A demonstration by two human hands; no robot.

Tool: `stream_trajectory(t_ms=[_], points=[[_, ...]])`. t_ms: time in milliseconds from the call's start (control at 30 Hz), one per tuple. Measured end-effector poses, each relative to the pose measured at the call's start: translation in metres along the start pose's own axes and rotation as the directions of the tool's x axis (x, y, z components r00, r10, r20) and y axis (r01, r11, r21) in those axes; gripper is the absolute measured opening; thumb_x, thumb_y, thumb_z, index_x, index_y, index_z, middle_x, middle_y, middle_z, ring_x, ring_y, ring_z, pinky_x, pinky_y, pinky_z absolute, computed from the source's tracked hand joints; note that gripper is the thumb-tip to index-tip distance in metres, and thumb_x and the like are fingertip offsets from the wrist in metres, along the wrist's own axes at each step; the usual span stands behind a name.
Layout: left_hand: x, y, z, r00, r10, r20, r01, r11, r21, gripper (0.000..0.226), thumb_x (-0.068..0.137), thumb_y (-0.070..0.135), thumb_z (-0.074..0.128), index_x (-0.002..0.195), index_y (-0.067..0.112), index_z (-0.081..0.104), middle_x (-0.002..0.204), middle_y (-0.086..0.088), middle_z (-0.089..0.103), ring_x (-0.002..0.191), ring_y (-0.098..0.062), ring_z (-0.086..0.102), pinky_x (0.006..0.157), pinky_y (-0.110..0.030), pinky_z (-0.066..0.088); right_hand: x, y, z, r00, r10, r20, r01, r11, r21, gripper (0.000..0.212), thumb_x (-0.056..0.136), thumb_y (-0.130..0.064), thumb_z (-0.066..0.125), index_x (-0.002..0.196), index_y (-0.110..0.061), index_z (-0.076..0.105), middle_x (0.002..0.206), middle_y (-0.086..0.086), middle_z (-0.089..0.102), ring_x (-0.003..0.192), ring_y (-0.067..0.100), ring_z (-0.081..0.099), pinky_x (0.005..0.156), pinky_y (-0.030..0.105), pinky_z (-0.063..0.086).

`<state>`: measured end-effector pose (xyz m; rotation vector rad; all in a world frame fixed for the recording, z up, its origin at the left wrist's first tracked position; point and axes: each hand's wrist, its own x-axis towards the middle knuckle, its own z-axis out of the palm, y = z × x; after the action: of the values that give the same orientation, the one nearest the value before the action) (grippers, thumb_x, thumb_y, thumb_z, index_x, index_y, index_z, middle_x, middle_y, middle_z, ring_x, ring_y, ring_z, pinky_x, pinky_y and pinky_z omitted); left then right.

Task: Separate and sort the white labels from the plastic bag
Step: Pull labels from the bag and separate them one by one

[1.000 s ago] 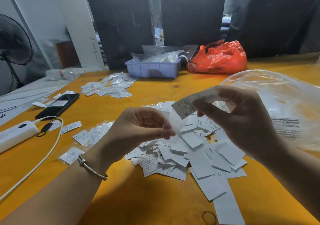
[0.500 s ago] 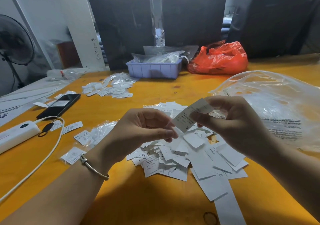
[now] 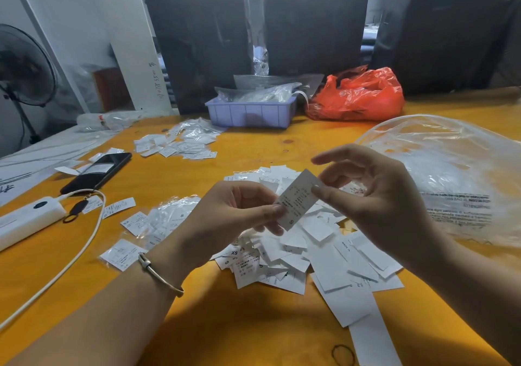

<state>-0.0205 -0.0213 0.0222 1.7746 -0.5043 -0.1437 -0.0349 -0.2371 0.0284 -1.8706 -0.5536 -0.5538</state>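
A heap of white labels (image 3: 304,255) lies on the orange table (image 3: 253,323) just under my hands. I hold one printed white label (image 3: 297,199) tilted above the heap; it shows an S at its lower end. My left hand (image 3: 225,219) pinches its lower left edge between thumb and fingers. My right hand (image 3: 377,196) pinches its upper right edge with thumb and a finger, the other fingers spread. A large clear plastic bag (image 3: 456,174) lies crumpled at the right, behind my right hand.
A second batch of labels and small clear sleeves (image 3: 180,143) lies farther back at the left. A purple tray (image 3: 251,112), a red plastic bag (image 3: 358,95), a black phone (image 3: 97,172) and a white power strip (image 3: 25,219) with cable also sit on the table. A rubber band (image 3: 342,355) lies near the front edge.
My right hand has brought the label down and leftward to my left hand. The left hand, which held nothing of it before, now pinches its lower edge.
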Motion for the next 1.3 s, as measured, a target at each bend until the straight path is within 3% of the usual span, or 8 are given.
stream_trajectory(t_ms=[200, 333, 600, 700, 800, 1000, 1200, 1300], points=[[0.002, -0.003, 0.003, 0.998, -0.016, -0.06, 0.013, 0.999, -0.052, 0.012, 0.075, 0.026, 0.074, 0.078, 0.015, 0.077, 0.085, -0.007, 0.077, 0.074, -0.012, 0.069, 0.064, -0.019, 0.054, -0.004, 0.002, 0.007, 0.997, -0.08, 0.004, 0.08, 0.992, -0.094, 0.015, 0.077, -0.009, 0.078, 0.087, -0.019, 0.074, 0.078, -0.014, 0.071, 0.073, 0.002, 0.064, 0.064, 0.011, 0.049], [0.002, -0.002, 0.004, 0.998, 0.003, -0.057, -0.008, 0.996, -0.091, 0.012, 0.075, 0.022, 0.073, 0.081, 0.013, 0.077, 0.08, -0.002, 0.076, 0.076, -0.008, 0.071, 0.065, -0.014, 0.051, -0.006, 0.001, 0.012, 0.992, -0.086, 0.096, 0.098, 0.987, -0.125, 0.014, 0.079, -0.035, 0.069, 0.089, -0.026, 0.075, 0.081, -0.02, 0.07, 0.078, 0.002, 0.063, 0.062, 0.023, 0.051], [0.001, 0.003, 0.001, 0.996, -0.024, -0.082, 0.022, 1.0, -0.022, 0.016, 0.072, 0.031, 0.073, 0.08, 0.018, 0.078, 0.08, 0.0, 0.076, 0.073, -0.006, 0.068, 0.061, -0.013, 0.049, -0.004, 0.006, 0.011, 0.986, -0.023, 0.166, 0.031, 0.998, -0.05, 0.021, 0.08, -0.04, 0.065, 0.091, -0.026, 0.075, 0.089, -0.016, 0.069, 0.084, 0.01, 0.064, 0.07, 0.033, 0.051], [0.002, 0.005, -0.018, 0.97, -0.08, -0.228, 0.094, 0.994, 0.053, 0.01, 0.073, 0.034, 0.08, 0.076, 0.024, 0.078, 0.079, 0.001, 0.075, 0.079, -0.014, 0.067, 0.07, -0.023, 0.051, -0.001, 0.011, 0.005, 0.992, -0.025, 0.124, 0.036, 0.996, -0.086, 0.013, 0.083, -0.028, 0.069, 0.095, -0.024, 0.073, 0.09, -0.016, 0.069, 0.082, 0.007, 0.063, 0.071, 0.029, 0.05], [0.006, 0.005, -0.047, 0.875, -0.202, -0.441, 0.23, 0.973, 0.011, 0.005, 0.081, 0.022, 0.076, 0.076, 0.02, 0.077, 0.074, 0.002, 0.075, 0.083, -0.02, 0.064, 0.07, -0.031, 0.05, 0.004, 0.018, -0.002, 0.996, -0.01, 0.086, 0.024, 0.986, -0.167, 0.013, 0.083, -0.021, 0.07, 0.095, -0.019, 0.073, 0.091, -0.012, 0.068, 0.08, 0.007, 0.062, 0.071, 0.031, 0.051], [0.006, -0.009, -0.085, 0.756, -0.385, -0.53, 0.585, 0.761, 0.281, 0.008, 0.079, 0.023, 0.081, 0.081, 0.017, 0.075, 0.085, -0.002, 0.069, 0.08, -0.016, 0.057, 0.059, -0.028, 0.04, 0.012, 0.036, -0.017, 0.999, 0.041, 0.011, -0.035, 0.944, -0.328, 0.01, 0.084, -0.02, 0.068, 0.091, -0.017, 0.073, 0.087, -0.011, 0.068, 0.075, 0.002, 0.06, 0.065, 0.025, 0.05], [0.007, -0.023, -0.091, 0.765, -0.313, -0.562, 0.614, 0.618, 0.492, 0.02, 0.074, 0.028, 0.086, 0.089, 0.025, 0.073, 0.092, 0.003, 0.066, 0.082, -0.018, 0.061, 0.061, -0.029, 0.05, 0.016, 0.043, -0.024, 0.996, 0.094, 0.008, -0.079, 0.88, -0.469, 0.004, 0.084, -0.015, 0.07, 0.083, -0.017, 0.074, 0.075, -0.013, 0.065, 0.067, 0.005, 0.058, 0.057, 0.024, 0.042], [0.008, -0.025, -0.091, 0.778, -0.164, -0.606, 0.584, 0.543, 0.603, 0.031, 0.075, 0.037, 0.084, 0.102, 0.033, 0.069, 0.1, 0.006, 0.057, 0.083, -0.013, 0.055, 0.057, -0.025, 0.042, 0.021, 0.045, -0.038, 0.996, 0.06, -0.07, -0.092, 0.701, -0.707, 0.006, 0.083, -0.013, 0.069, 0.086, -0.016, 0.073, 0.08, -0.003, 0.068, 0.071, 0.014, 0.057, 0.071, 0.033, 0.043]])
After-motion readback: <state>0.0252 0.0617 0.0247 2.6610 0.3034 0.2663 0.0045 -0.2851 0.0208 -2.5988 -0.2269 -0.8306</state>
